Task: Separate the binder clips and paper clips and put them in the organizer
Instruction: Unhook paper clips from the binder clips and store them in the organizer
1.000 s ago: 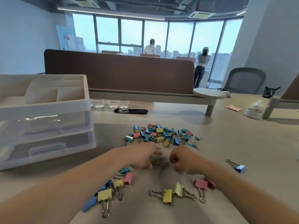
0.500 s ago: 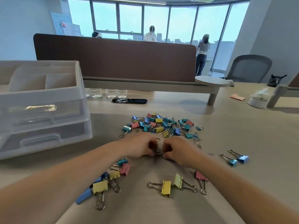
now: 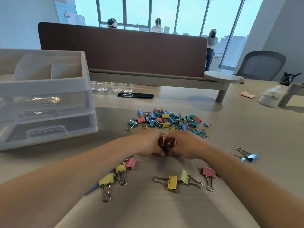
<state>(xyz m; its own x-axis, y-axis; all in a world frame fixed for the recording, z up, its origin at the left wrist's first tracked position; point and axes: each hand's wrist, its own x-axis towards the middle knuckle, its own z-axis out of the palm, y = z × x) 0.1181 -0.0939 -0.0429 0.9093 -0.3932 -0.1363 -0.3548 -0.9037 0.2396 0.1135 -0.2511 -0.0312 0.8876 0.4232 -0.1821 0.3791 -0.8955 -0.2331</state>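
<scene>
A small tangle of silver paper clips point(image 3: 165, 148) sits at the centre of the frame, low over the worktop point(image 3: 246, 129). It is pinched from both sides: the left hand point(image 3: 148, 143) and right hand point(image 3: 186, 143) meet knuckle to knuckle, fingers curled in on the wire. The fingers hide most of the tangle, so how many clips are linked cannot be told. This two-sided hold looks meant to tease joined clips apart, or to gather them for one carry.

Just above the hands lies the mixed pile point(image 3: 167, 120) of small blue, teal, pink and yellow binder clips threaded with thin wire. Below them larger binder clips point(image 3: 172, 182) lie spread out singly, probably pulled aside as sorted.

The organizer point(image 3: 46, 87) stands at the left of the frame, well apart from the hands. It is white, with open top compartments and two clear drawers pushed in.
</scene>
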